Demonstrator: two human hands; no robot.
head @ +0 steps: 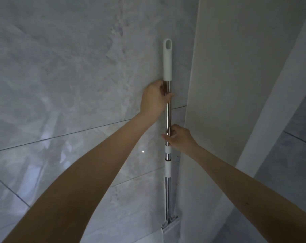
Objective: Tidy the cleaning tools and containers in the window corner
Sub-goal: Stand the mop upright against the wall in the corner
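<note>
Left hand (153, 98) and right hand (179, 136) both clamp upright chrome-steel mop pole w/ white plastic grip (168, 109); stiff, light, prob. slippery; grip mid-shaft.

Mop: our mop (168, 109) stands upright against the grey marble-tiled wall (69, 67), white grip cap on top, chrome pole below.
Left hand: our left hand (155, 98) wraps the pole just under the white cap.
Right hand: our right hand (179, 137) grips lower, just above the white collar.
Curtain: a pale curtain (227, 85) hangs just beside the pole.
</note>
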